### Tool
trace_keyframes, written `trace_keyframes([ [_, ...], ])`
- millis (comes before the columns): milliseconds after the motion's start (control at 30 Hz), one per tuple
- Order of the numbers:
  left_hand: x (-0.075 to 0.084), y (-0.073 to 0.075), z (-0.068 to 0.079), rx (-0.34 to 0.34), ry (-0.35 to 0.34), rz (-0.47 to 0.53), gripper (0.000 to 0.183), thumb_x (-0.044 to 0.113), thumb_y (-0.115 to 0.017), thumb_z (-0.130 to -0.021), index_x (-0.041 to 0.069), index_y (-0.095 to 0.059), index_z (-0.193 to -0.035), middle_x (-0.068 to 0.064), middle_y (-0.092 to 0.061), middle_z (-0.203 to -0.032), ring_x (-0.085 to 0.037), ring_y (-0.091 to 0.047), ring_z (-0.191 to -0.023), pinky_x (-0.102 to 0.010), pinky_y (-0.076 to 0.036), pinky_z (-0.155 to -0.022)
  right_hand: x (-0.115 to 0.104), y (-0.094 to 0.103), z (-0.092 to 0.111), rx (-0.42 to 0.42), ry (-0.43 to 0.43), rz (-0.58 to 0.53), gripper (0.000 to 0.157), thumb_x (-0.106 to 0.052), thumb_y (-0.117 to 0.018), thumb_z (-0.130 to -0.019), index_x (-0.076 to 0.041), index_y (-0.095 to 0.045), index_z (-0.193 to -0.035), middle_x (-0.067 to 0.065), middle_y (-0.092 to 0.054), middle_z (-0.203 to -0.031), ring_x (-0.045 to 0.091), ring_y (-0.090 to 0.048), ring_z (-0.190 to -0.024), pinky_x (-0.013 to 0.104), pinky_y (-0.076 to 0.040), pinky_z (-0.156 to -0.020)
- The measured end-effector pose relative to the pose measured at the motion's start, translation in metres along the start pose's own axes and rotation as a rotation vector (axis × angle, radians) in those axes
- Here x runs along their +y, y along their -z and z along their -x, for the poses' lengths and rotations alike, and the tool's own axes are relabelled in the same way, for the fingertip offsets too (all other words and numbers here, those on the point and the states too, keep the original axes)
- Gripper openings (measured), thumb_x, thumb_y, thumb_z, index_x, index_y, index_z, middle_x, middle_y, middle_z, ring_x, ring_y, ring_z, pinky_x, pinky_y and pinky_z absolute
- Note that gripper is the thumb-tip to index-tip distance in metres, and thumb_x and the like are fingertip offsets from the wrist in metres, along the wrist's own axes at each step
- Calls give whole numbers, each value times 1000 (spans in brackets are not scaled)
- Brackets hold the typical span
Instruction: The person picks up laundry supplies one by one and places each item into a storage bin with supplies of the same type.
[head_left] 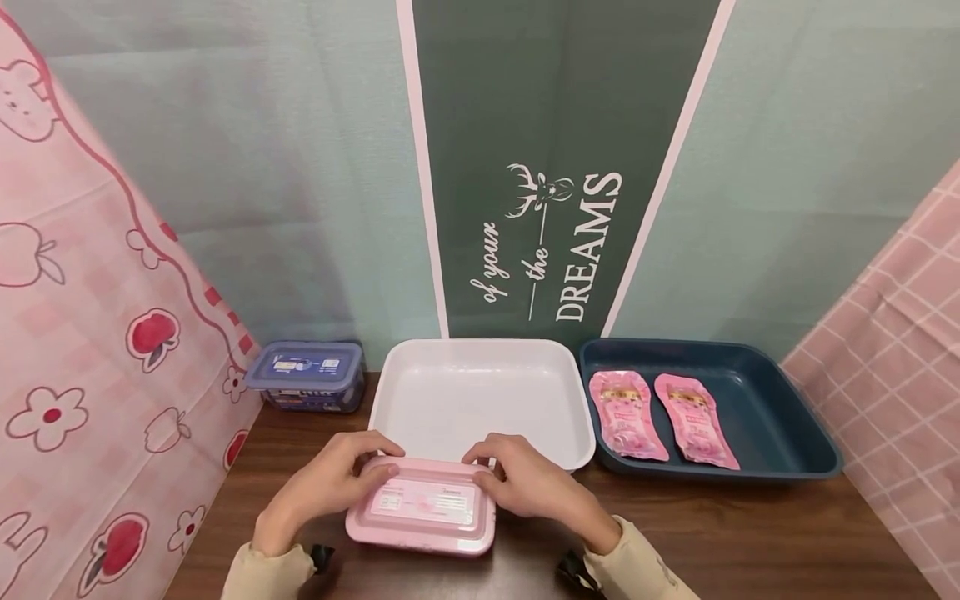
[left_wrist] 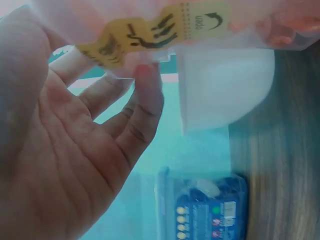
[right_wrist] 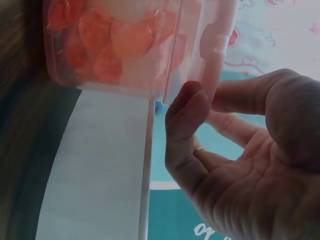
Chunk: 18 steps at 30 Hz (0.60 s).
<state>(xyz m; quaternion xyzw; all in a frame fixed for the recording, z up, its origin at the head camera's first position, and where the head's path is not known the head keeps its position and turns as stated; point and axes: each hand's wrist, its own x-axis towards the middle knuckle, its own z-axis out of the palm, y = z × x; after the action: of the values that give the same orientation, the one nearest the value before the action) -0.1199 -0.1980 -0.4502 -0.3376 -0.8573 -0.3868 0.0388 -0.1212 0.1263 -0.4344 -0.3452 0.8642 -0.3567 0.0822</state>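
Note:
A pink lidded plastic box (head_left: 422, 507) is in front of the white tray, label side up. Rounded red-orange pieces (right_wrist: 117, 40) show through its translucent wall in the right wrist view. My left hand (head_left: 330, 479) grips the box's far left corner, thumb on the lid and fingers curled at the rim. At the far right corner my right hand (head_left: 528, 479) pinches the lid's edge between thumb and fingers. A yellow strip (left_wrist: 150, 37) printed "open" with an arrow runs along the box's side in the left wrist view.
Behind the box is a white tray (head_left: 480, 392). To its right, a dark blue tray (head_left: 772, 408) holds two pink pouches (head_left: 628, 417). A blue lidded box (head_left: 307, 375) stands at the back left, near the pink curtain (head_left: 112, 275). The tabletop (head_left: 675, 533) is dark wood.

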Motion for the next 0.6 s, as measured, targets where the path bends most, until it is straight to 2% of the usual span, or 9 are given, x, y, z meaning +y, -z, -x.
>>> trace_keyframes([
  [133,11,-6,-2,-22,-11,-22,22,4,-74,-97,10,-77,-119,2,-77,-110,-7,-68,-96,-30,-60,-85,4,7,10,4,-7,-1,17,-7,-68,-101,-14,-79,-113,-7,-65,-90,0,-53,-72,19,-49,-67],
  [233,20,-16,-1,-18,-43,-62,29,9,-75,-98,8,-73,-126,0,-76,-122,-15,-71,-112,-37,-59,-99,7,13,17,11,-8,7,18,-7,-69,-101,-14,-79,-113,-7,-66,-91,-1,-53,-73,19,-50,-67],
  [367,33,-29,6,0,-53,-148,41,20,-78,-97,11,-68,-137,-1,-71,-134,-19,-68,-124,-40,-56,-107,11,22,28,7,-15,6,17,-9,-69,-102,-13,-79,-115,-7,-67,-92,-1,-54,-76,20,-51,-70],
  [500,44,-35,8,-31,9,-192,53,36,-79,-97,16,-63,-144,2,-65,-143,-20,-62,-132,-43,-53,-110,16,32,38,9,-32,0,17,-11,-69,-102,-14,-80,-116,-8,-67,-93,0,-54,-78,21,-52,-71],
  [600,50,-35,6,-69,30,-186,63,46,-80,-95,15,-61,-147,3,-62,-147,-19,-60,-136,-43,-52,-112,19,37,43,9,-41,-15,18,-13,-70,-103,-15,-80,-117,-9,-67,-93,0,-54,-78,21,-51,-70],
])
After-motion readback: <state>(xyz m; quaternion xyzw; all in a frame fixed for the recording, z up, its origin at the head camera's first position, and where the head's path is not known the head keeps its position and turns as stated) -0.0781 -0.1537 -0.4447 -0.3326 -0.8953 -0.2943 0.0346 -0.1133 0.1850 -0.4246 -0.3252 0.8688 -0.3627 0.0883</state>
